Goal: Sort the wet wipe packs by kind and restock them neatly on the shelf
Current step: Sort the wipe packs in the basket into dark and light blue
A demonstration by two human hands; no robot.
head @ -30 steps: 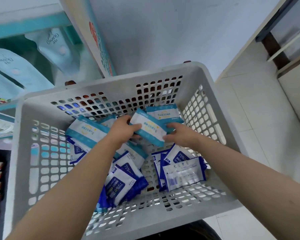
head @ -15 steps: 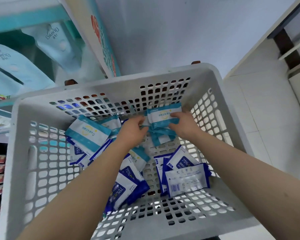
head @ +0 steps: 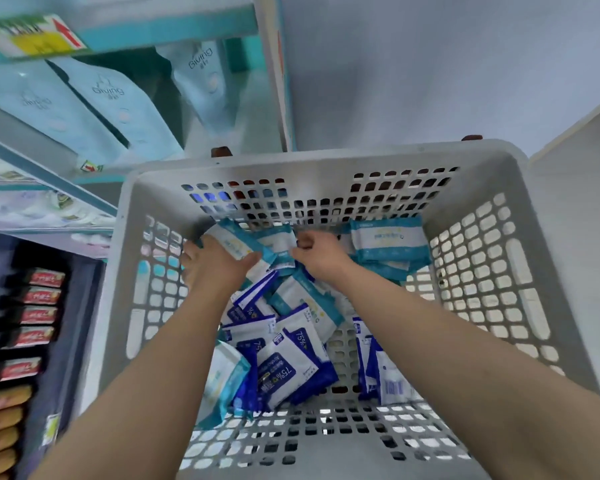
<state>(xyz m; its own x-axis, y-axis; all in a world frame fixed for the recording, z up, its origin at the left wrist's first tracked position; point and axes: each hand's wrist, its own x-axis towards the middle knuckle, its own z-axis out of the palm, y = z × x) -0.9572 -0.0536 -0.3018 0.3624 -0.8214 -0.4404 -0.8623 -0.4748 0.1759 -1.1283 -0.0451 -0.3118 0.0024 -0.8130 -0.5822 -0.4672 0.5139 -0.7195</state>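
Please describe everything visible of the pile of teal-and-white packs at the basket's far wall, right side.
The pile of soft teal-and-white plastic wipe packs lies flat in the light grey perforated plastic basket, against its far wall, right of centre. Several packs are stacked; the top one faces up, white middle, teal bands, print blurred. The right hand is close beside its left edge; contact cannot be told.

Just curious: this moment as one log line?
sorting in basket | left hand grips teal pack | right hand pinches second teal pack | teal stack far-right
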